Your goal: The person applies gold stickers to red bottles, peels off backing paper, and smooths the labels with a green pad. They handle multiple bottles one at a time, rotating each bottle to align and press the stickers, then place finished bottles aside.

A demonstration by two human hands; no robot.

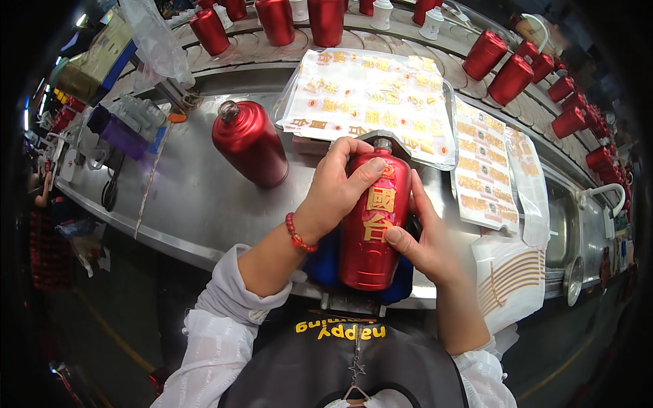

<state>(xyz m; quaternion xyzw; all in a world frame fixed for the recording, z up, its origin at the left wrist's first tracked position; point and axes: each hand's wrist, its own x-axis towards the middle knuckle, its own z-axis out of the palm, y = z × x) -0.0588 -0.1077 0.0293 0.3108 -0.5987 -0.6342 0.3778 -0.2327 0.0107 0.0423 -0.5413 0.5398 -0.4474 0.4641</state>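
A shiny red bottle (pixel 364 264) with gold characters and a round emblem down its front lies in front of me, its neck pointing away. Under it shows a blue padded support (pixel 325 262). My left hand (pixel 335 190), with a red bead bracelet at the wrist, is closed around the bottle's left shoulder, thumb across the front near the emblem. On the other side my right hand (pixel 432 248) grips the right edge, its thumb by the lower gold character. Another red bottle (pixel 252 146), plain where visible, stands on the steel table (pixel 183 190) to the left.
Beyond the held bottle lies a stack of gold label sheets (pixel 381 92); more label strips (pixel 479 166) lie to its right. A conveyor (pixel 435 51) carrying several red bottles curves behind. A purple bottle (pixel 119 132) is at left, a sink (pixel 561 224) with a tap at right.
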